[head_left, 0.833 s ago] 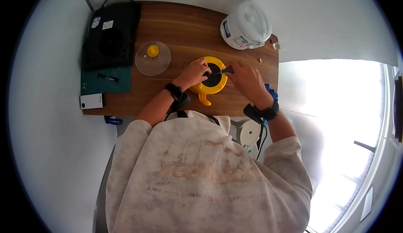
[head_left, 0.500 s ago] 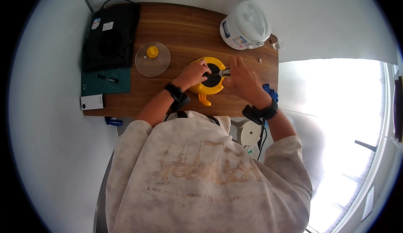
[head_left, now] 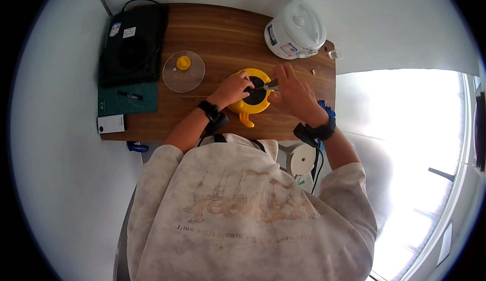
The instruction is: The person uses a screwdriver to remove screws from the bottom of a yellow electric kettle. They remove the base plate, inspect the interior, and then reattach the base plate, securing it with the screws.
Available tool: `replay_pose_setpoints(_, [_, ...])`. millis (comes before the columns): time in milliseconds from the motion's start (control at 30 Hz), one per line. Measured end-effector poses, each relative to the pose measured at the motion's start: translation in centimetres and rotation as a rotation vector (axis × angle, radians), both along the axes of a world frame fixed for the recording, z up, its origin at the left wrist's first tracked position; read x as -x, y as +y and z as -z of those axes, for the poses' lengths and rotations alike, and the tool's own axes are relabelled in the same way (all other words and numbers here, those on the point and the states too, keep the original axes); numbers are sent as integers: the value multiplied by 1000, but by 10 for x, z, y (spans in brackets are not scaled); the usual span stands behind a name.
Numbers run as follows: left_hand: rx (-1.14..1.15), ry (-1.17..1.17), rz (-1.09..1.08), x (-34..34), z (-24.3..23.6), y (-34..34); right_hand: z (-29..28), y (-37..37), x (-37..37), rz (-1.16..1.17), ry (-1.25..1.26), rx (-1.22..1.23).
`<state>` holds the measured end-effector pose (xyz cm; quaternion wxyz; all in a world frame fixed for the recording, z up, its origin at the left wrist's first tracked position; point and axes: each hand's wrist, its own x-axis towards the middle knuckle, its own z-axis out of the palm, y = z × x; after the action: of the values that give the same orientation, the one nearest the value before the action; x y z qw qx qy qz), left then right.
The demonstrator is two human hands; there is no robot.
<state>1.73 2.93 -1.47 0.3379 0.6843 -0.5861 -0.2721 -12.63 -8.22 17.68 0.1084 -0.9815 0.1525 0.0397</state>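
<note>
A round yellow appliance with a black centre and an orange-yellow handle lies on the table. My left hand is over its left side, fingers curled at the black centre around something too small to make out. My right hand grips a grey screwdriver-like tool whose thin tip reaches toward the left fingertips. Left of the appliance lies a clear disc carrying a yellow knob and small washer-like pieces.
On the wooden table are a black appliance, a green mat with a pen, a white box, a white cooker, a small clear cup and a blue object. A white spool sits below the front edge.
My right hand has shifted slightly on the tool, its upper fingers rising and covering more of the handle. My left hand stays almost in the same place.
</note>
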Motion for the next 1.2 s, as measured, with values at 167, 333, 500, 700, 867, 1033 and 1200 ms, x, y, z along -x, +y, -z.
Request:
replay_pose_setpoints(167, [-5,15,-19,2,-2,1,2,-6,0,-163,-61,-183])
replay_pose_setpoints(333, [-31,-9,1,1,-5,1,0,-4,-12,85,275,107])
replay_pose_setpoints(500, [-35,11,8,0,-4,1,-4,-8,-2,45,66,13])
replay_pose_setpoints(700, [-9,7,-5,2,-1,1,12,-6,9,-11,-11,-27])
replay_pose_setpoints(867, [-14,16,10,2,0,0,9,9,2,116,176,209])
replay_pose_setpoints(1033, [3,3,-5,1,-1,2,1,6,0,190,155,79])
replay_pose_setpoints(1200, [-17,21,0,1,-5,1,8,-10,15,169,52,-137])
